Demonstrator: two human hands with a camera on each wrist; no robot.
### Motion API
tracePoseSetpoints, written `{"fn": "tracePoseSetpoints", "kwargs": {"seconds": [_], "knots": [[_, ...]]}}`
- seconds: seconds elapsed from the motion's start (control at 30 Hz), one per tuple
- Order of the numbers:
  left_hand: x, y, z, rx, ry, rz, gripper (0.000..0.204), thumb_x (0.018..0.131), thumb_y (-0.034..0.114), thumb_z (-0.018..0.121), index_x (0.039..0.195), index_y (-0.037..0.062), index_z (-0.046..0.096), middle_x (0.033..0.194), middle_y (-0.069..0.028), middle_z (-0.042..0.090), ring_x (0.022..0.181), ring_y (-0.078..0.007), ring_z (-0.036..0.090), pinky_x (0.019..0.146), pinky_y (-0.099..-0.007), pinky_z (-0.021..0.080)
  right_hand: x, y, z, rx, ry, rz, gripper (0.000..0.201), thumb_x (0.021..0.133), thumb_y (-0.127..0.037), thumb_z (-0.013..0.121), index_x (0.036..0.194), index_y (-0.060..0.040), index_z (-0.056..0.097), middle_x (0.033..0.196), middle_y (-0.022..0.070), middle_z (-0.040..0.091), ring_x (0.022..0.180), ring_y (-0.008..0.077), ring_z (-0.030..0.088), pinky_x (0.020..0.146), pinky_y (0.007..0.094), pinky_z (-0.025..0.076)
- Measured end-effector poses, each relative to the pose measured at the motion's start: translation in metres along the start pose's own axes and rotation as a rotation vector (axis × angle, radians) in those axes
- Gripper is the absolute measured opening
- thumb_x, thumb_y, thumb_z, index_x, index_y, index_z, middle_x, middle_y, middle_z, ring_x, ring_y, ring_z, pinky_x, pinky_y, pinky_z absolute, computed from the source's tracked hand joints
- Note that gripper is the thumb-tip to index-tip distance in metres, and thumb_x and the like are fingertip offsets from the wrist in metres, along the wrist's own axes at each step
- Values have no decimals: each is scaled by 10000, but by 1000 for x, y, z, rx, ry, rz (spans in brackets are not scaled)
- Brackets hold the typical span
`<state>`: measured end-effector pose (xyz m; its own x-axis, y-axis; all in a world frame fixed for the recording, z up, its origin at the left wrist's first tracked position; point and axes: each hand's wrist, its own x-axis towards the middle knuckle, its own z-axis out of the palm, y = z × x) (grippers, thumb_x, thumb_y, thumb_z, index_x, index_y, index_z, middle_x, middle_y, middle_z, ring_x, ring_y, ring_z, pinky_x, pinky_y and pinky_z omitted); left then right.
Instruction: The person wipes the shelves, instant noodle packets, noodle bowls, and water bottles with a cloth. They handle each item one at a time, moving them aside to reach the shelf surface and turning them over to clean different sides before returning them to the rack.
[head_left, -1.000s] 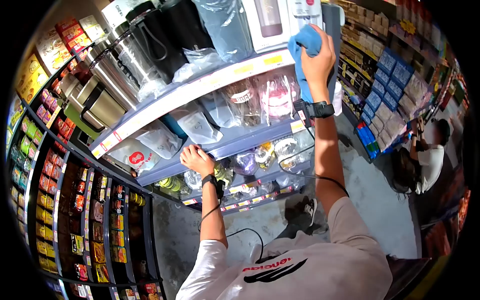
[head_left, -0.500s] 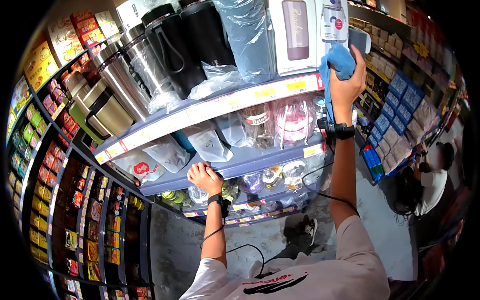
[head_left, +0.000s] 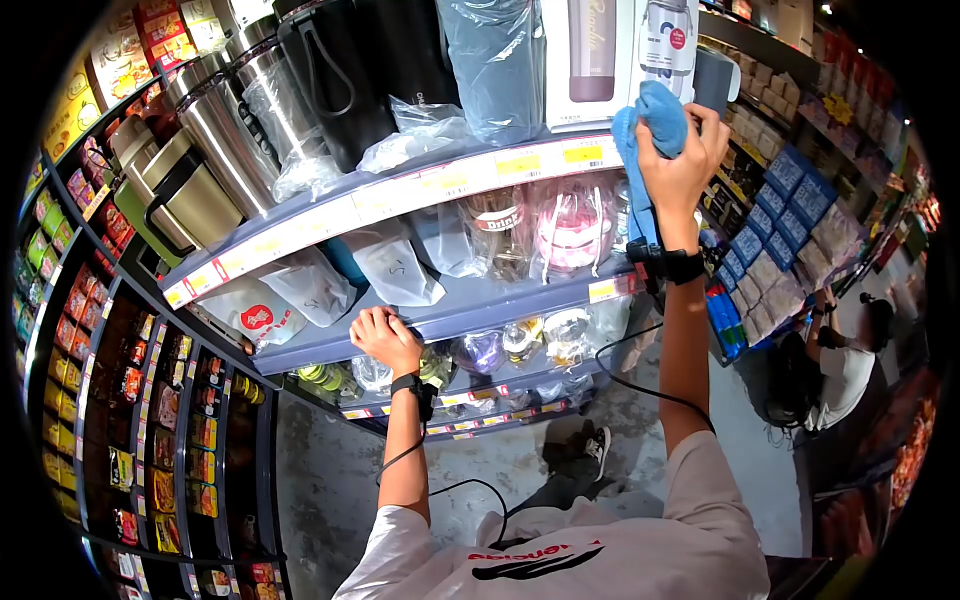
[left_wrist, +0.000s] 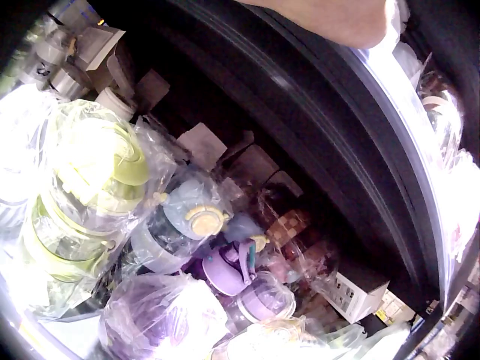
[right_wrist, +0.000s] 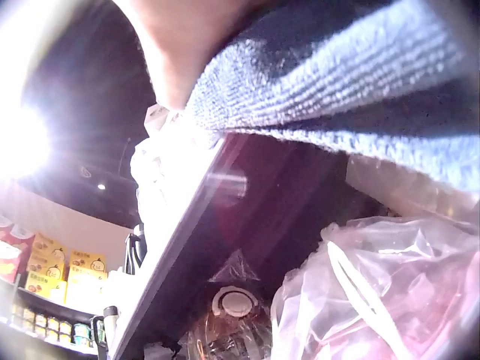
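Note:
My right hand holds a bunched blue cloth against the right end of the upper shelf's price strip. Part of the cloth hangs down in front of the bagged goods below. Close up in the right wrist view, the ribbed cloth lies along the shelf edge. My left hand grips the front edge of the middle shelf, fingers bent over it. Beneath that hand, the left wrist view shows wrapped bottles: a yellow-green one and a purple one.
Steel and black flasks, a plastic-wrapped grey-blue item and a boxed bottle crowd the upper shelf. Snack racks stand at left. A person is at the far right. Thin black cables trail from both wrists.
The right hand and cloth have slid right along the upper price strip to its end, then slightly back left. The left hand keeps its place at the shelf edge while the head view shifts.

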<state>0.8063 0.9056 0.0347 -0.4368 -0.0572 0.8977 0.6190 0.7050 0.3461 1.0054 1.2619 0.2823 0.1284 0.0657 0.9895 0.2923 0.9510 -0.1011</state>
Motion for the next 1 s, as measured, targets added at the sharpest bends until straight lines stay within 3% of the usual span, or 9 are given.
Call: {"fn": "tracePoseSetpoints", "kwargs": {"seconds": [0.23, 0.33, 0.67, 1.0], "knots": [[0, -1, 1, 1, -16, -12, 126, 842, 202, 508, 800, 94, 560, 905, -84, 555, 952, -319, 537, 978, -455, 360, -15, -57, 8, 169, -117, -30, 450, 634, -378, 861, 883, -28, 727, 1066, 94, 569, 1077, 282, 507, 908, 459, 406], [1, 0, -1, -6, -12, 2, 131, 844, 206, 506, 805, 93, 560, 909, -83, 556, 955, -320, 536, 980, -459, 360, -34, -93, 8, 286, -112, -84, 465, 580, -244, 882, 993, -97, 729, 1089, 82, 589, 1035, 301, 532, 912, 445, 391], [0, -3, 1, -9, -8, 13, 84, 834, 172, 537, 835, 96, 571, 919, -87, 549, 963, -316, 529, 971, -465, 362, -41, -83, 16, 304, -65, -106, 522, 543, -200, 907, 1032, -114, 746, 1097, 49, 599, 1037, 293, 531, 903, 434, 404], [4, -2, 1, 21, -32, 0, 89, 819, 170, 556, 861, 97, 585, 935, -105, 550, 986, -326, 527, 990, -476, 353, -44, -83, 32, 294, 45, -84, 459, 609, -248, 913, 1016, -103, 759, 1093, 55, 615, 1037, 296, 534, 911, 444, 402]]}}
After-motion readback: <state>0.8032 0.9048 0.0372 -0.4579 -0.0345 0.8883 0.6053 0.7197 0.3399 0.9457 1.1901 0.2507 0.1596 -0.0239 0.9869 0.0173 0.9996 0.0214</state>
